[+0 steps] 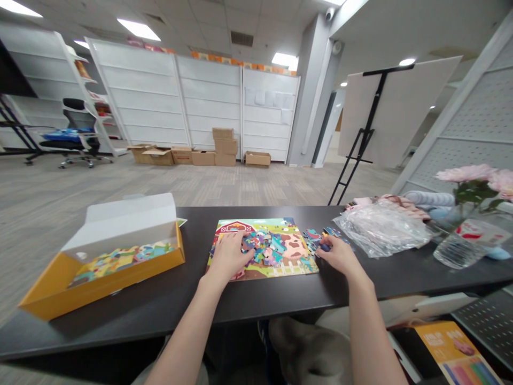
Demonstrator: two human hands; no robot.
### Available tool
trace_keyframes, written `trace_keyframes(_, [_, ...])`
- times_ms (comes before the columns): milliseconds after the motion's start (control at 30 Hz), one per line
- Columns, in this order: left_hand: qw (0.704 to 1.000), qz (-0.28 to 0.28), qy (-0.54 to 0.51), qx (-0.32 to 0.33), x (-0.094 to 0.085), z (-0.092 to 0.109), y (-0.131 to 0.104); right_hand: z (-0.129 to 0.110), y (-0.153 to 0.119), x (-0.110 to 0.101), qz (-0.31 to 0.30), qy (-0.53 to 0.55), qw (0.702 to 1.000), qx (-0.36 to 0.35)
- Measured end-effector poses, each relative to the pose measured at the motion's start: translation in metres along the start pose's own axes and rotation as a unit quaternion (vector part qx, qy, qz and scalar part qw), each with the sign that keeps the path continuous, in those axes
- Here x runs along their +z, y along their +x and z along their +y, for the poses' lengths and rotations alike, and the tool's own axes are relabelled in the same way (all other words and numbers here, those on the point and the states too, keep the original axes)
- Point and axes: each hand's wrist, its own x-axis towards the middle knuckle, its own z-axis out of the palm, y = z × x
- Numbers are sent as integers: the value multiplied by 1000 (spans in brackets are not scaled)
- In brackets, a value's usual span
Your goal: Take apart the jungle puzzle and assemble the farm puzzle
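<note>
A farm-scene puzzle board [266, 272] with a red barn and a spotted cow lies on the dark table. Loose jigsaw pieces [262, 246] are heaped over its middle. My left hand [229, 255] rests on the board's left side, thumb and fingers apart at the edge of the heap; its fingertips are partly hidden among the pieces. Just off the board's right edge, my right hand [340, 256] has its thumb and fingers closed on a dark blue puzzle piece [325, 247]. More pieces [311, 235] lie beside that hand.
An open yellow box [120, 280] holding colourful puzzle parts stands at the left. Crumpled clear plastic [380, 227] and a glass vase [457, 248] with pink flowers are at the right. Past the table's far edge are cardboard boxes [224, 147] and a black easel [363, 141].
</note>
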Motion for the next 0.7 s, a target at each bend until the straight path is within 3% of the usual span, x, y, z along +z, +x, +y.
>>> trace_keyframes(300, [998,34,36,32,-5,2,-4,0,0,2,1,-6,999,41])
trace_keyframes(433, [998,42,35,39,-7,0,-5,-3,1,0,49,-7,999,11])
trace_keyframes(567, [998,50,28,37,-13,-2,-7,-31,8,-1,97,42,992,-76])
trace_keyframes(700, [997,60,11,45,-23,-6,-13,-78,20,9,57,87,979,-177])
